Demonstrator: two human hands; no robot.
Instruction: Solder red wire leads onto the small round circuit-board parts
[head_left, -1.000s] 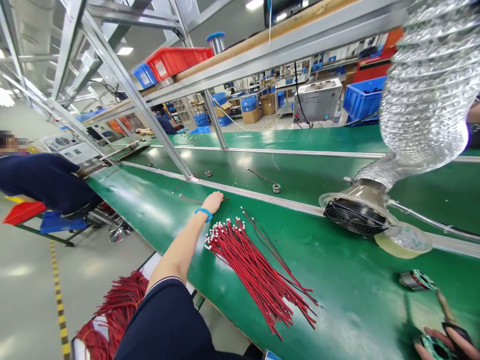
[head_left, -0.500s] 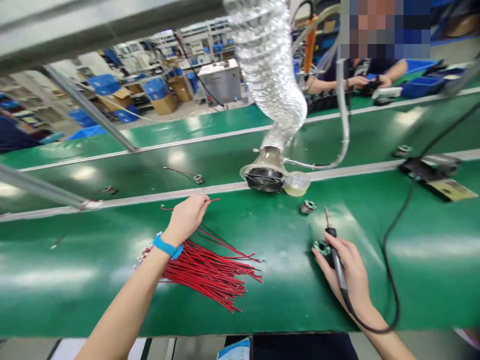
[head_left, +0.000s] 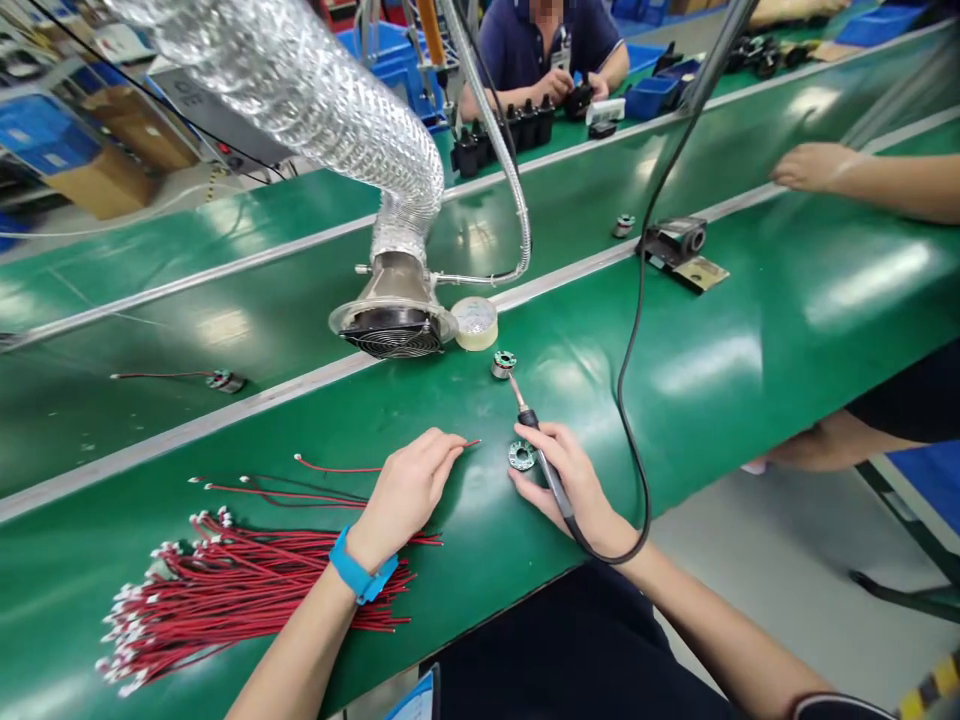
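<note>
My left hand (head_left: pixel 409 495), with a blue band at the wrist, pinches a red wire (head_left: pixel 341 468) that has a small white connector at its far left end; the other end pokes out past my fingertips. Below that forearm lies a pile of red wires (head_left: pixel 247 590) with white connectors. My right hand (head_left: pixel 574 480) is closed around a soldering iron (head_left: pixel 551 475), its tip pointing up and left. Beside those fingers is a round motor stator (head_left: pixel 521 456) with a green top, between thumb and fingers. A second stator (head_left: pixel 504 365) stands near the iron's tip.
A fume extractor hood (head_left: pixel 394 320) hangs from a silver duct, with a tape roll (head_left: pixel 477 324) beside it. The iron's black cable (head_left: pixel 630 400) loops right. A metal stand (head_left: pixel 682 250) sits farther right. Co-workers' hands (head_left: pixel 814 167) show at right and across the bench.
The view has swung to the right. My left hand has brought the wire closer to my right hand, and the iron's tip is now by the standing stator.
</note>
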